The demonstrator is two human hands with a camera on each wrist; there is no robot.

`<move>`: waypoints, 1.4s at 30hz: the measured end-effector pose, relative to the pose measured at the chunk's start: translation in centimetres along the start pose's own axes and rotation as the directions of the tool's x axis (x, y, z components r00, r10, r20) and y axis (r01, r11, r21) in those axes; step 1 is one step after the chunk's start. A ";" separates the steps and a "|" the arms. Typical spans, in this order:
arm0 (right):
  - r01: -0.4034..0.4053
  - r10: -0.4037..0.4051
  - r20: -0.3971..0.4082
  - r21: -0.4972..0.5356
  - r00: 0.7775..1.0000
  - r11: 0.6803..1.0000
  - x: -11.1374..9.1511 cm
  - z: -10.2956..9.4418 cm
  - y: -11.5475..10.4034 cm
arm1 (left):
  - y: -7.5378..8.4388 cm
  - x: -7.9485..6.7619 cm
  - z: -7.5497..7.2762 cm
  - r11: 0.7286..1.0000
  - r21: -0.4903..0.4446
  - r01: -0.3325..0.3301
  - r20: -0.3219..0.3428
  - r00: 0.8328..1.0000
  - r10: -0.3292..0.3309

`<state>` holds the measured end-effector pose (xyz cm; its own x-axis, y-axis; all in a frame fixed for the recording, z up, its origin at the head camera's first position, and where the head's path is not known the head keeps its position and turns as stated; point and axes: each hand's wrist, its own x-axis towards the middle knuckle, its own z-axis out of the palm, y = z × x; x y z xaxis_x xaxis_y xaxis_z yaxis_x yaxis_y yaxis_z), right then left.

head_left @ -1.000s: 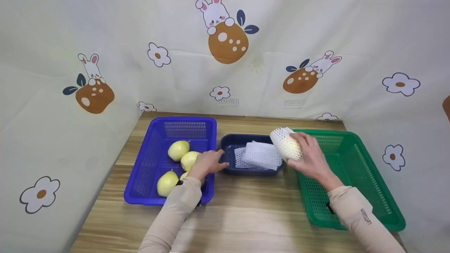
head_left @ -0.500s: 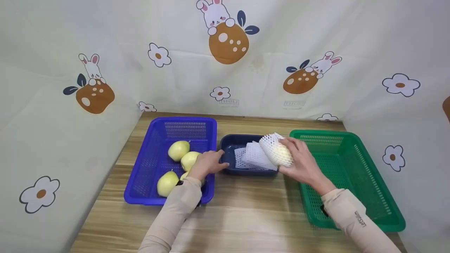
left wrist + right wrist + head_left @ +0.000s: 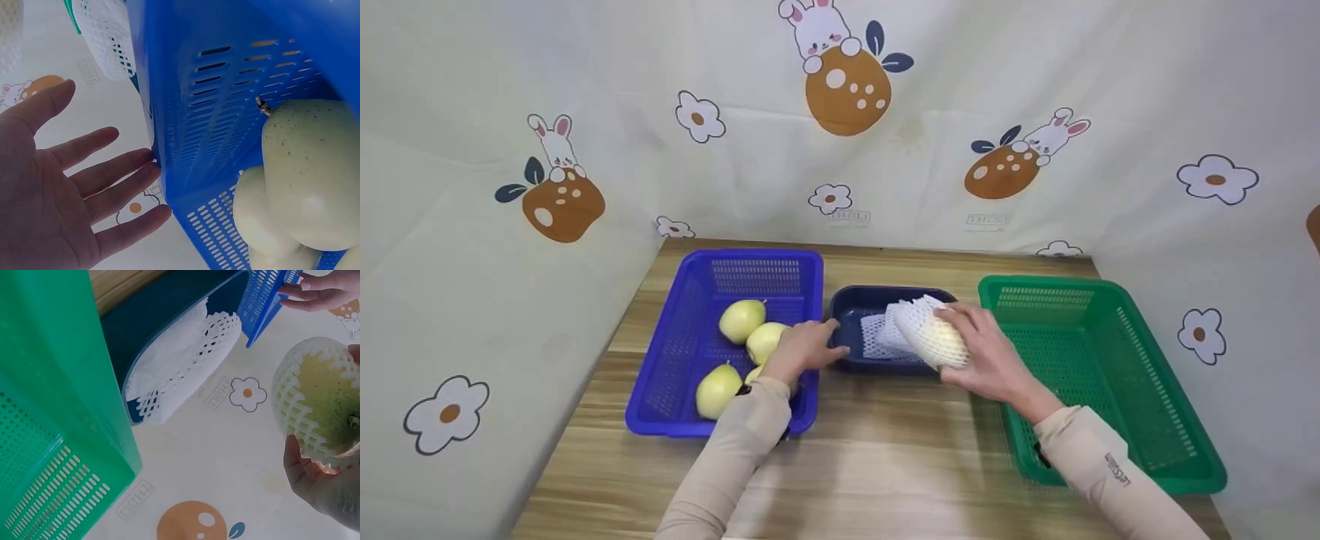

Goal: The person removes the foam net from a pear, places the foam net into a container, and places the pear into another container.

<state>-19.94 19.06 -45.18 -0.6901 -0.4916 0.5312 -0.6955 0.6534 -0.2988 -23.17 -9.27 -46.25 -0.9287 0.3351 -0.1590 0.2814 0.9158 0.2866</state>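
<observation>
In the head view my right hand [image 3: 990, 364] grips a pale yellow-green pear [image 3: 332, 394] wrapped in a white foam net sleeve [image 3: 926, 330]. It is above the right part of a small dark blue tray [image 3: 847, 319], where loose foam net sleeves [image 3: 877, 337] lie, partly hidden by the wrapped pear. The pear's stem end shows bare in the right wrist view. My left hand [image 3: 808, 346] hovers between the tray and the blue basket [image 3: 656, 367], fingers spread and holding nothing in the left wrist view [image 3: 50, 191]. Several bare pears [image 3: 742, 321] lie in that basket, one mostly behind my left arm.
A green basket [image 3: 1177, 375] stands to the right of the tray. All containers are on a wood-grain table [image 3: 877, 457]. A printed curtain [image 3: 750, 172] hangs behind and along both sides.
My right hand has moved left and slightly down with the wrapped pear, from near the green basket to over the tray's right part. My left hand has stayed put.
</observation>
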 end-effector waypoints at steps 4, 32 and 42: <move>0.014 -0.014 0.005 -0.013 1.000 1.000 -0.1 0.6 -0.4 | 0.0 0.1 0.0 1.000 -0.002 0.001 0.006 1.000 -0.001; 0.118 -0.114 0.141 -0.023 0.983 0.993 -1.3 3.7 -2.0 | -0.2 0.1 0.2 1.000 0.018 -0.012 -0.021 1.000 0.012; 0.144 -0.140 0.187 -0.007 0.972 0.990 -1.5 4.3 -2.6 | -0.1 -0.1 0.1 1.000 0.009 -0.012 -0.017 1.000 0.012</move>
<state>-17.97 15.64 -48.68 -0.6109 -0.6774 0.4098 -0.7863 0.5796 -0.2140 -23.08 -9.37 -46.41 -0.9292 0.3421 -0.1397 0.2942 0.9137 0.2804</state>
